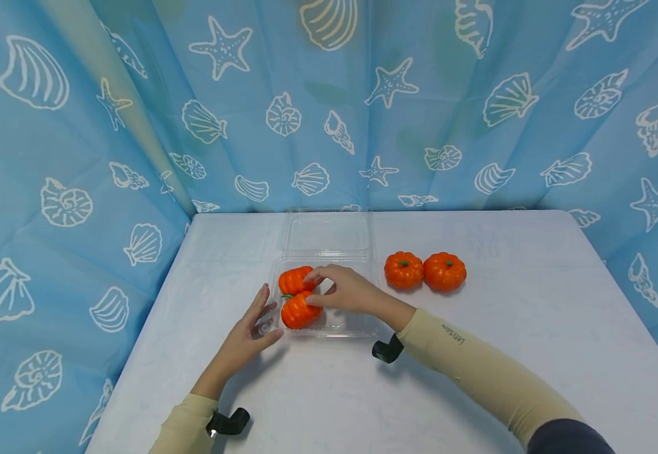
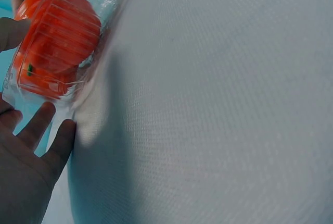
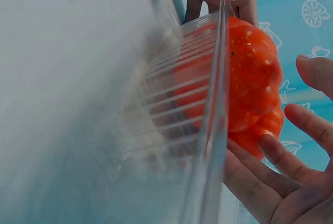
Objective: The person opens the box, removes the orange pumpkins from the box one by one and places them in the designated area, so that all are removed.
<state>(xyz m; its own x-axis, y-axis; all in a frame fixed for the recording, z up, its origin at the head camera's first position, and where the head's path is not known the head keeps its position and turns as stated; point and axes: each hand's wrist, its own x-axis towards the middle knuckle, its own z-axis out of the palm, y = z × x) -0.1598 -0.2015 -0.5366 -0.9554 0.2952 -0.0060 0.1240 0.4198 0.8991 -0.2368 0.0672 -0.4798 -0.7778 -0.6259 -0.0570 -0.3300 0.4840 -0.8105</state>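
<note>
Two small orange pumpkins lie in the left half of a clear plastic clamshell box (image 1: 351, 325): the rear pumpkin (image 1: 293, 279) and the front pumpkin (image 1: 299, 311), tipped on their sides against each other. Over them reaches my right hand (image 1: 342, 287), thumb and fingers spread apart; in the right wrist view its fingertips are right at the pumpkins. My left hand (image 1: 246, 334) is at the box's left end, fingers extended along the outside and thumb near the front corner. The left wrist view shows both pumpkins through the ribbed wall (image 2: 67, 31).
To the right of the box, two more orange pumpkins stand side by side on the white table, a left one (image 1: 404, 270) and a right one (image 1: 445, 272). The box's lid (image 1: 329, 233) lies folded back behind it. A blue shell-print curtain (image 1: 340, 120) hangs behind the table.
</note>
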